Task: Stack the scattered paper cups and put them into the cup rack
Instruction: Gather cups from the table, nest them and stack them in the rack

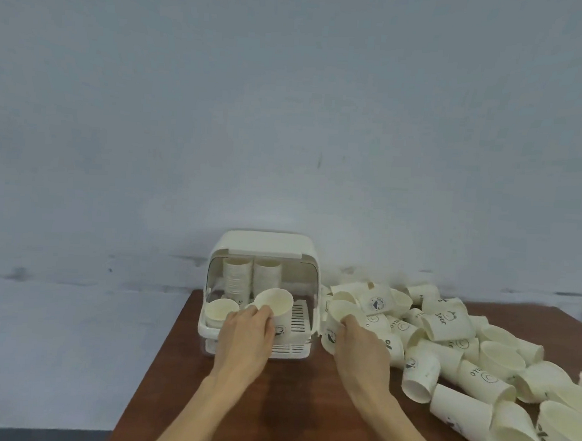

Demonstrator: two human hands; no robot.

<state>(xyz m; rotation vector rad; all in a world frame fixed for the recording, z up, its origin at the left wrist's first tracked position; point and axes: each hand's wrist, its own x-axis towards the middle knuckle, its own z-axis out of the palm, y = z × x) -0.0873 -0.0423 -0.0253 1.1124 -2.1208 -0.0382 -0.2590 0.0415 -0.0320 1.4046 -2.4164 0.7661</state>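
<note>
Left hand (247, 332) grips a paper cup (277, 308) inside the open cup rack (264, 249), beside two tall cup stacks (252, 279). Right hand (360, 350) clasps another cup (337, 325) at the edge of the scattered cup pile (462, 350) on the wooden table (288, 407).

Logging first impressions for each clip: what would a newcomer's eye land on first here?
Likely the heap of scattered paper cups covering the right side of the brown table. Next, the cream cup rack at the table's far left edge, lid raised, two tall stacks inside. In front, the left hand holds a cup at the rack's opening while the right hand grips another beside it.
</note>
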